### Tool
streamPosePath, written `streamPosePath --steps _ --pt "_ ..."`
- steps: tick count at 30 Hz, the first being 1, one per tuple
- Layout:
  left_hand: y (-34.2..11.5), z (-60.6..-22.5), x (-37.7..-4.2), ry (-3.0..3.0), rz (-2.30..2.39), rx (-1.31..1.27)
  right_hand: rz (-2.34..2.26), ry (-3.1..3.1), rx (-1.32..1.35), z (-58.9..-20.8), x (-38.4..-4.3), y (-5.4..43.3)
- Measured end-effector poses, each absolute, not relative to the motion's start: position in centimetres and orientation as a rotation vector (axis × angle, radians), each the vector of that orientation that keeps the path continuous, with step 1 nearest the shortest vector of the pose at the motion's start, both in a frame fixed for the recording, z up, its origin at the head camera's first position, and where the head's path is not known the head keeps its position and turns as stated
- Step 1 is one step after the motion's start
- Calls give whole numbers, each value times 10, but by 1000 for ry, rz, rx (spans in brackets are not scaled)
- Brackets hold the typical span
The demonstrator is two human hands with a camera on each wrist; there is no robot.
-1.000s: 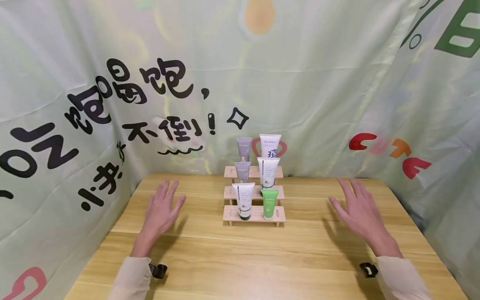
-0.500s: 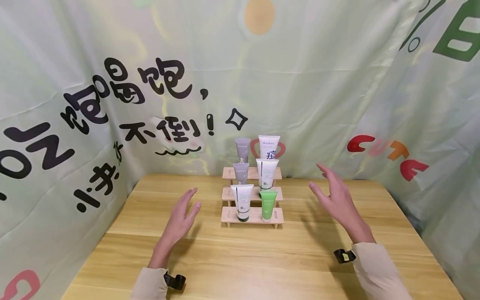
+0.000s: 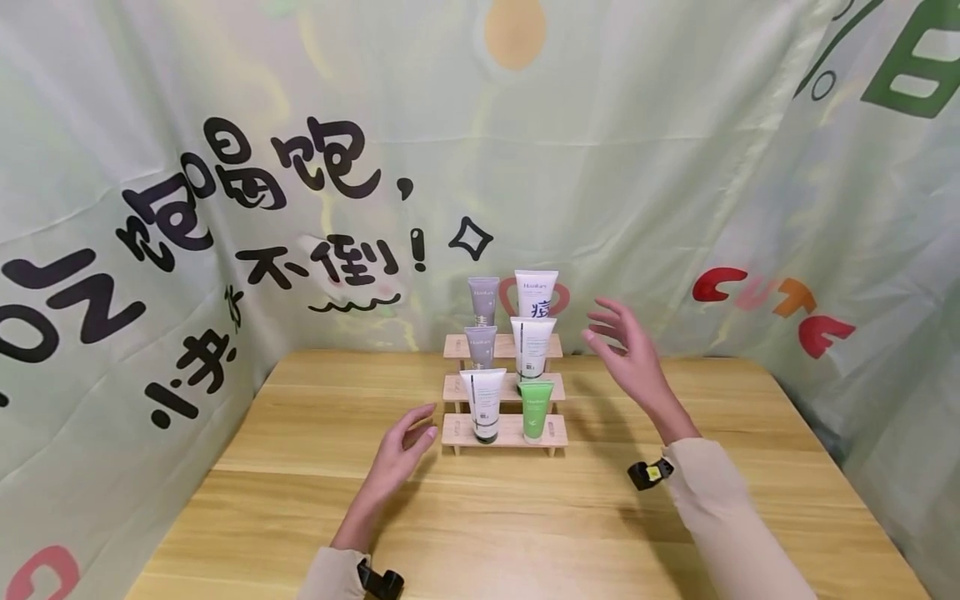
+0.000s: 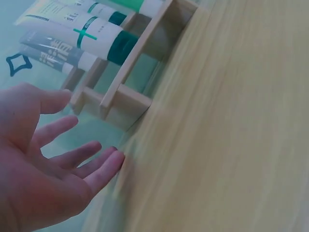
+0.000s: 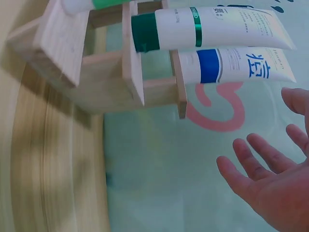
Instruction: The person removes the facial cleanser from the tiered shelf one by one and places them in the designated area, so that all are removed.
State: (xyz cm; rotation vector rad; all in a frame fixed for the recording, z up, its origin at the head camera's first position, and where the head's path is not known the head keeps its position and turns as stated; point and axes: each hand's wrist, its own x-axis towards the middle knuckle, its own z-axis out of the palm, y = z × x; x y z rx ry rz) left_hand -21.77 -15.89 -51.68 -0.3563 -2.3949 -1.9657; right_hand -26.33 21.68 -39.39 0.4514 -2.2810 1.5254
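Observation:
A three-step wooden rack (image 3: pixel 504 442) carries several upright squeeze tubes, two to each step. On the top step stand a grey tube (image 3: pixel 483 298) and a white tube with blue lettering (image 5: pixel 231 66). The middle step bears another grey tube (image 3: pixel 480 344) and a white tube with a green cap (image 5: pixel 207 30). In front are a white tube with a dark green cap (image 3: pixel 486 402) and a small green tube (image 3: pixel 535 410). My left hand (image 3: pixel 402 450), fingers loosely bent, hovers left of the lowest step, touching nothing. Right of the top step, my right hand (image 3: pixel 630 346) is held up, relaxed and apart from the tubes.
The rack stands on a wood-grain table (image 3: pixel 480 533), towards its back edge. Behind and at both sides hangs a pale printed curtain (image 3: pixel 637 167). Each wrist wears a small black camera, such as the right wrist camera (image 3: pixel 649 474).
Both hands have moved inward to the rack from the table's sides. The right hand has also risen towards the top step, while the left has come lower and nearer. The tubes stand as before.

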Motion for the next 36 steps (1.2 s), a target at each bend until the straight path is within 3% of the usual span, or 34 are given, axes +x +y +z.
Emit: streamPosePath --steps 21,36 --pt "-141 -534 -220 -2274 -2205 -286 2086 -2059 438 -390 -315 180" --pt "-144 -539 -222 -2261 -2305 -234 2053 -2132 396 -399 -324 165"
